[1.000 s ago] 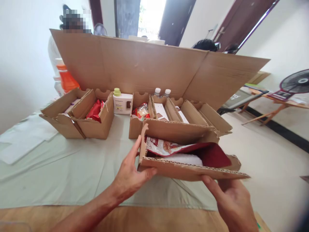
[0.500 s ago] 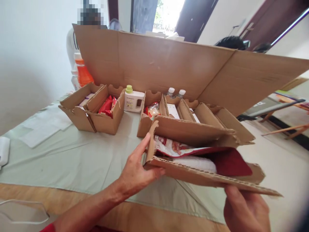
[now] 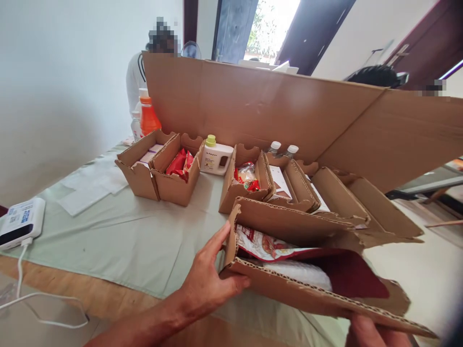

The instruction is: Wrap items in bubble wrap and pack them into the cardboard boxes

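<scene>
A long open cardboard box [image 3: 285,288] is tilted in front of me, held at both ends. My left hand [image 3: 211,277] grips its left end, thumb along the near wall and fingers on the end panel. Lower right, my right hand [image 3: 372,333] has its thumb against the near wall close to the far end; its other fingers are hidden below. Inside the box lie a red and white printed packet [image 3: 267,243] with a dark red back, and a white item [image 3: 304,273] that looks like a wrapped roll.
Behind stand several cardboard boxes, one with red packets [image 3: 177,164], one with a snack packet [image 3: 248,176]. Between the groups is a white jug [image 3: 216,159] with a green cap. A tall cardboard panel [image 3: 246,96] runs behind; an orange bottle [image 3: 148,115] and power bank [image 3: 23,221] are left.
The view has swung left, so the background sits further right and the white power bank shows more fully. The held box sits slightly lower in view, both hands still on it.
</scene>
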{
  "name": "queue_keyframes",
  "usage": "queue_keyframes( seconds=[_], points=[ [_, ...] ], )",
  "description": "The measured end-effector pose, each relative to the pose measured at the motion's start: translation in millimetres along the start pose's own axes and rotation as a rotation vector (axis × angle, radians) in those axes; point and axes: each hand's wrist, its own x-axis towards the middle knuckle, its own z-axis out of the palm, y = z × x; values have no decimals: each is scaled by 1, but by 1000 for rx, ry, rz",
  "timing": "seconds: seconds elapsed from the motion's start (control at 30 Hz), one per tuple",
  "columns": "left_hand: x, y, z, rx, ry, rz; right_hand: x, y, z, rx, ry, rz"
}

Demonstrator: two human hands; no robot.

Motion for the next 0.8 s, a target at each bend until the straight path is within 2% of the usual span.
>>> queue_keyframes(
  seconds=[0.1,0.23,0.33,0.43,0.5,0.67,0.8],
  points=[
    [-16,-5,-24,73,89,-36,0,-16,32,48,-12,70],
    [-39,-20,-61,201,308,-105,17,-53,92,210,-221,70],
    [-57,-34,-79,244,463,-179,38,-82,138,314,-310,33],
    [-77,-45,-79,207,519,-196,56,-100,173,387,-378,-3],
    [-90,-51,-71,183,512,-192,62,-105,190,386,-359,4],
    [-107,-67,-51,194,449,-9,62,-107,217,317,-261,29],
    [-109,-77,-48,221,473,74,57,-111,232,316,-239,-20]
  ],
)
